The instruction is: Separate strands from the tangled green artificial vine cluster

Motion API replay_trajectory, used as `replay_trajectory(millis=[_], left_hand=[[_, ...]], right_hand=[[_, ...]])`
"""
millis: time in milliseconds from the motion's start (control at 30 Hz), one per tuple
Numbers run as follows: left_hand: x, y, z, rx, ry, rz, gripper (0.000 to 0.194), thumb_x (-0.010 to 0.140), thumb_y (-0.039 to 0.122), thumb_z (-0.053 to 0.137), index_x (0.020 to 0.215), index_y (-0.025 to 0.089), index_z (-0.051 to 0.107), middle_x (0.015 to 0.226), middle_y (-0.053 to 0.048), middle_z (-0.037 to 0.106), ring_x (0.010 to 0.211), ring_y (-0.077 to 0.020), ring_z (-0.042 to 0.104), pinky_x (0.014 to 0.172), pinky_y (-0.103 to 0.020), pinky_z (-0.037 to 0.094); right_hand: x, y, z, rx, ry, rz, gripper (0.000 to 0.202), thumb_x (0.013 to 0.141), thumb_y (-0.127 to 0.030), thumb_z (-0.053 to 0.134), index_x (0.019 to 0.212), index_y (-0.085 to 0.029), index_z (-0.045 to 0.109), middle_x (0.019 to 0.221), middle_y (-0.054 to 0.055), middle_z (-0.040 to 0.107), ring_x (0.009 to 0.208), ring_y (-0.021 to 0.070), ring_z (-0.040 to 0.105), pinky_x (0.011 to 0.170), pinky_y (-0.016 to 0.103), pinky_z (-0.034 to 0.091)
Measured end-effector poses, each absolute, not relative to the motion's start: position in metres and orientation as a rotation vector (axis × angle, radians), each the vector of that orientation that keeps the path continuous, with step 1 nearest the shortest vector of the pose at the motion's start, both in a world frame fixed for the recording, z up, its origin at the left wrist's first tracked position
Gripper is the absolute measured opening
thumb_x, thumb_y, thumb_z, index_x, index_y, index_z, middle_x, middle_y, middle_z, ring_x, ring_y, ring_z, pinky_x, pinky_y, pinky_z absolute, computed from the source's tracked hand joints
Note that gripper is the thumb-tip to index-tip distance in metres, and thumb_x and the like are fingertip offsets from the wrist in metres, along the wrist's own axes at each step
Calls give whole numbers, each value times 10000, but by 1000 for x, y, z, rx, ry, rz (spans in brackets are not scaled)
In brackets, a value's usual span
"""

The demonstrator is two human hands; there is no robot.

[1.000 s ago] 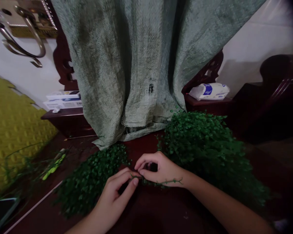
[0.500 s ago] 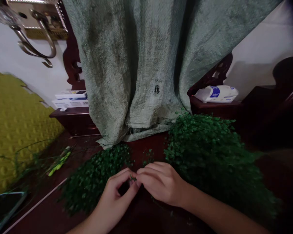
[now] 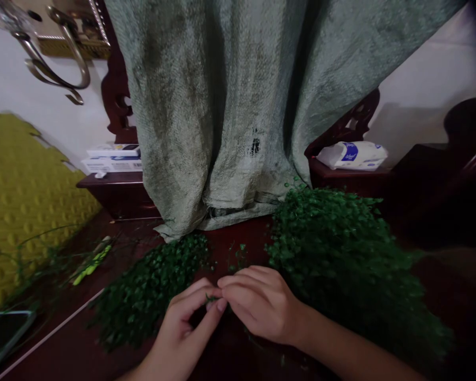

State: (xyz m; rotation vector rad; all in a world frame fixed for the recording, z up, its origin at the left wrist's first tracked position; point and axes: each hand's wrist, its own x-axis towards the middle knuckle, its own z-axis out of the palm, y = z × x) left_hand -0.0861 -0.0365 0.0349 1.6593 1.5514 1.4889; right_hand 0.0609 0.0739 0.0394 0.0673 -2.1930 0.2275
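Observation:
My left hand (image 3: pixel 188 320) pinches a small green sprig (image 3: pixel 211 299) between thumb and forefinger. Fingertips of my right hand (image 3: pixel 259 304) are closed and meet the left ones at the sprig; whatever lies inside them is hidden. Behind my left hand spreads a low pile of small-leaved greens (image 3: pixel 150 286). A larger, taller heap of leafy stems (image 3: pixel 333 248) is beside my right forearm. Just beyond the fingers a few loose sprigs (image 3: pixel 238 255) lie on the dark red tabletop (image 3: pixel 230 241).
A grey-green woven sack (image 3: pixel 246 106) hangs down at the back. Boxes (image 3: pixel 114 159) stand on the left ledge, a tissue pack (image 3: pixel 355 155) on the right one. At left are a bright green-yellow item (image 3: pixel 92 265), a thin pale stick (image 3: pixel 51 336) and a yellow bumpy mat (image 3: pixel 27 196).
Both hands stay together at the sprig, with only slight finger movement. The right fingers now cover a little more of the left fingertips. The view has shifted slightly.

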Motion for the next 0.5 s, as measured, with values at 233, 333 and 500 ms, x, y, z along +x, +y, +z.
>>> replay_trajectory(millis=[233,333,500], left_hand=[[-87,-36,30,1807,1594,1473,243,905,149,545,677,188,616,625,43,526,582,-93,520,552,-137,429],[-87,-36,28,1847,1607,1446,267,891,136,520,633,183,574,599,43,508,557,-92,503,520,-143,405],[-89,-38,26,1846,1643,1404,266,881,141,493,632,182,577,591,39,506,548,-97,495,509,-155,387]], right_hand=[[60,73,41,43,-2300,388,157,929,-96,532,1033,-155,633,931,57,735,739,159,634,683,294,511],[60,71,42,42,-2293,439,164,901,-92,524,994,-159,641,861,49,724,697,155,615,662,285,502],[60,71,43,23,-2316,556,185,830,-102,526,979,-164,617,843,54,691,702,163,600,669,279,494]])
